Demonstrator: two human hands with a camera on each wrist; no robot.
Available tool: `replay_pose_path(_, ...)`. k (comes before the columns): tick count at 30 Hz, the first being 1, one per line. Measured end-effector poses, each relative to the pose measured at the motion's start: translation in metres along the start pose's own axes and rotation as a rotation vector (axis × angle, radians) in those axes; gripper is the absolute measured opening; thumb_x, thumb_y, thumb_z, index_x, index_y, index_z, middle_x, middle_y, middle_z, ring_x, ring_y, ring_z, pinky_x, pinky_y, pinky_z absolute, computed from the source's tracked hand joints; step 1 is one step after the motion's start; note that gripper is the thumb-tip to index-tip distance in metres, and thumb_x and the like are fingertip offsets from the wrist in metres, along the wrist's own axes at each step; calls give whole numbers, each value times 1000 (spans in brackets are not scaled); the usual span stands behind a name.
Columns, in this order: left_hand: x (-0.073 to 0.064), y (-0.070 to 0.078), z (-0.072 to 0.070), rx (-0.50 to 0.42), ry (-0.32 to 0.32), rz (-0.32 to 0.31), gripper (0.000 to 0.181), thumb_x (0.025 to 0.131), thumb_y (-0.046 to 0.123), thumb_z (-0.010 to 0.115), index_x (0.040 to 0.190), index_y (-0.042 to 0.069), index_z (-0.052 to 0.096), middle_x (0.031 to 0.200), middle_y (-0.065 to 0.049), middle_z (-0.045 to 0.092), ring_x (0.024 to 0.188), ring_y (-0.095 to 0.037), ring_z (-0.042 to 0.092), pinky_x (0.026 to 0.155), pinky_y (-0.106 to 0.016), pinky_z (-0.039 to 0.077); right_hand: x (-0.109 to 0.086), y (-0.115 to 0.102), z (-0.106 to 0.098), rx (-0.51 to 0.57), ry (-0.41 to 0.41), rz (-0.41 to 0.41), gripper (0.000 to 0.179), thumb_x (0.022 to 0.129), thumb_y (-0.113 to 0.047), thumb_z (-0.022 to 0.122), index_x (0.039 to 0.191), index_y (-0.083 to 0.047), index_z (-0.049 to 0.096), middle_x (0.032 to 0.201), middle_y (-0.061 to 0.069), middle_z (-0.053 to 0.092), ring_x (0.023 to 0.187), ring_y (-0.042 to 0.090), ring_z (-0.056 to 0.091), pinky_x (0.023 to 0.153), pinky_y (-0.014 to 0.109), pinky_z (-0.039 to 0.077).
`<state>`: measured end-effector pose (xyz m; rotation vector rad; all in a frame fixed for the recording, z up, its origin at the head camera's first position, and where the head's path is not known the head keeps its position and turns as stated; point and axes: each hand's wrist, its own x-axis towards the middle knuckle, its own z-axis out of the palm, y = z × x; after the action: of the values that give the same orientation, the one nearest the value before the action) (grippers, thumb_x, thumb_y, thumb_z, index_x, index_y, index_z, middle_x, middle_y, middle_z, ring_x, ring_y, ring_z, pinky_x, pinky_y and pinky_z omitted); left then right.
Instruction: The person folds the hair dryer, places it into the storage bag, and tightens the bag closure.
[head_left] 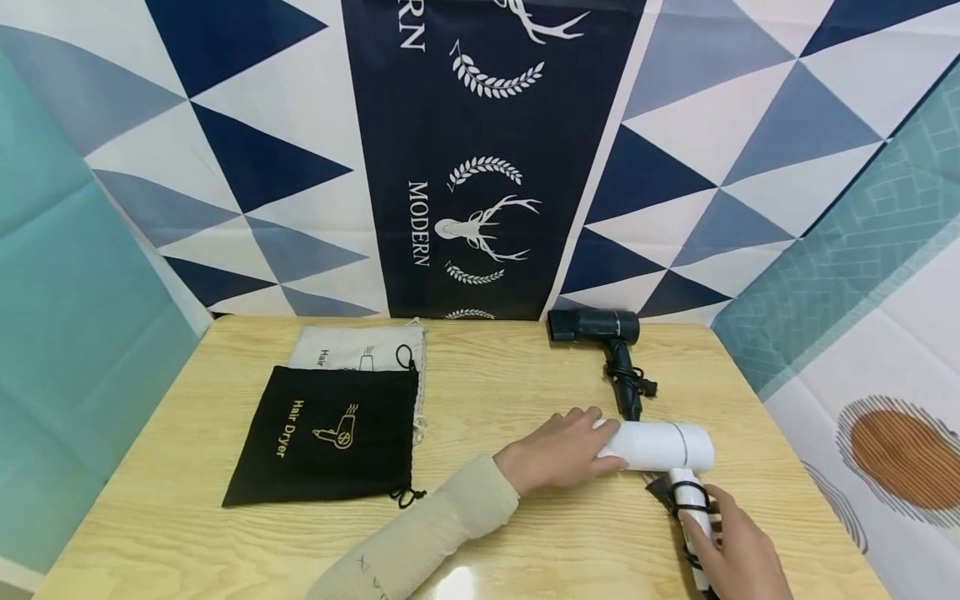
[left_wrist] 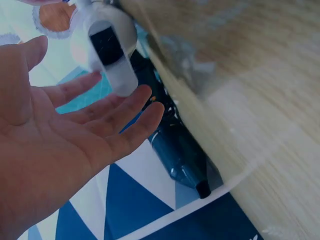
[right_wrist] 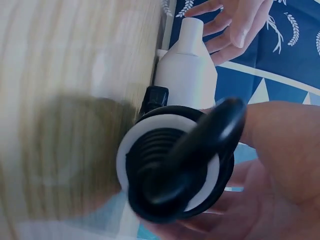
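A white hair dryer (head_left: 660, 446) lies at the right of the table, its barrel pointing left and its handle toward me. My right hand (head_left: 738, 550) holds the handle, thumb on one side and fingers on the other. Black cord is wrapped about that handle; in the right wrist view the cord (right_wrist: 185, 165) leaves the handle's end. At the nozzle (left_wrist: 117, 75) is my left hand (head_left: 566, 450), fingers spread and loosely bent around its end. The left wrist view shows this hand (left_wrist: 65, 130) with its palm bare. Whether its fingertips touch the nozzle, I cannot tell.
A black hair dryer (head_left: 600, 325) with its cord bundled lies behind the white one. On the left, a black drawstring pouch (head_left: 255, 467) marked "Hair Dryer" overlaps a white pouch (head_left: 348, 340). Patterned cloth walls (head_left: 480, 125) close off the table's back and sides.
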<state>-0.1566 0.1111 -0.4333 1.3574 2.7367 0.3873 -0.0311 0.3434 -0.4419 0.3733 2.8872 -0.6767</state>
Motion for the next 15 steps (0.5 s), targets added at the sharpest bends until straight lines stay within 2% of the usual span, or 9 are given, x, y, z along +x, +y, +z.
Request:
replay_pose_path(3,2,3,4,7,10,-2,58,102,59,36,145,21,46,131,-1,54,108,-15,56,90,-36,51,1,2,-1,-19,-59,29,77,99,-40,59,135,22,33,96,27,65,79,31,67,64,44,54)
replay_pose_path(8,-1,-2,4,38,23,8,52,101,53,46,140,19,50,127,1,55,103,-13,56,83,-31,52,5,-3,4,-26,-113,60,85,97,-53,56,129,24,36,91,22,64,73,24,62,60,40,50)
replay_pose_path(12,0,-5,6,13,34,29,50,99,46,56,142,20,49,126,2,54,100,-10,54,78,-25,49,6,-5,6,-21,-114,65,81,97,-54,56,120,22,39,81,14,59,64,19,57,55,36,46)
replay_pose_path(15,1,-6,5,-10,46,49,50,97,41,63,141,20,49,124,2,54,97,-8,52,76,-21,46,6,-3,6,-28,-106,56,75,98,-50,56,115,20,39,78,13,57,62,19,56,54,35,45)
